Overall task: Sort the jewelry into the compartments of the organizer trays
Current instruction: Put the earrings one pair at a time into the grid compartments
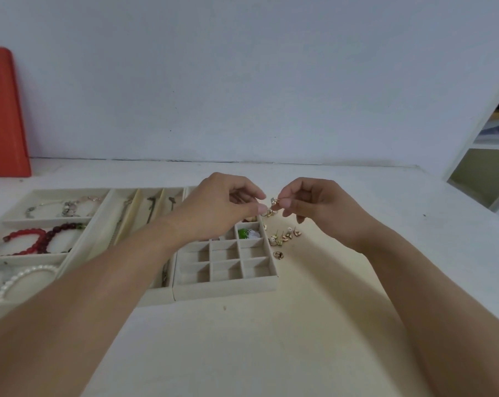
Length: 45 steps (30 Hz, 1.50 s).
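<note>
I am pinching a gold earring (274, 202) in both grips, right hand (314, 204) and left hand (228, 202); the grid tray (228, 285) is lying just near-left, beneath my left hand.

Both forearms are bare up to the frame's edge, the left hand (225, 202) and right hand (314, 204) ungloved, nails short.

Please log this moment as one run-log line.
left hand: pinching gold earrings | right hand: pinching same | loose earrings: on table | grid tray: mostly empty
</note>
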### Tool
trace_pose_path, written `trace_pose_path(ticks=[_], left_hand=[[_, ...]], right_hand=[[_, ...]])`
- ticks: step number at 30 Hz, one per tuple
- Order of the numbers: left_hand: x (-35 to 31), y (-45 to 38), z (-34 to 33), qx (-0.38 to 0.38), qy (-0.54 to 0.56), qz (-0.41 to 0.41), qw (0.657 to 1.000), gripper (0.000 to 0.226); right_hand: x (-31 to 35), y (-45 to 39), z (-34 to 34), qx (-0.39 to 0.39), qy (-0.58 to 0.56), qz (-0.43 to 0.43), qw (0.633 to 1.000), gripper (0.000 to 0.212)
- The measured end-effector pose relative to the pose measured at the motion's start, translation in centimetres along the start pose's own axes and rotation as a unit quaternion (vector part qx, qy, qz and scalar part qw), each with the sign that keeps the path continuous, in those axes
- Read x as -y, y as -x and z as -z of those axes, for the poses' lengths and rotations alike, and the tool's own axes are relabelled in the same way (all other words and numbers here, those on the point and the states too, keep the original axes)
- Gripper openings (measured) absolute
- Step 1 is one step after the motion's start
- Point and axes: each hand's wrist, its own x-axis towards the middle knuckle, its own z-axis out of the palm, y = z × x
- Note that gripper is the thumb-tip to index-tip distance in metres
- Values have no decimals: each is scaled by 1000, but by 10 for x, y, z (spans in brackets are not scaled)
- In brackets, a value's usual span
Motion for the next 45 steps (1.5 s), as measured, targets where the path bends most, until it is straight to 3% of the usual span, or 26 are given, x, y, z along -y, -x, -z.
trace_pose_path(ticks=[8,13,32,40,45], left_hand=[[-2,1,-5,-5,13,-17,1000,11],[-1,1,-6,-1,22,-24,999,19],[-1,3,-6,-22,-3,-9,1000,7],[4,-1,-1,-41,-27,3,999,6],[10,-4,5,-25,-69,28,997,6]], right_hand=[[4,2,-8,28,-34,6,999,8],[5,3,-9,42,-18,-3,999,7],[0,0,-19,7,48,28,998,5],[-9,-3,-4,-44,154,-4,987,5],[-14,-2,-10,-15,203,13,979,5]])
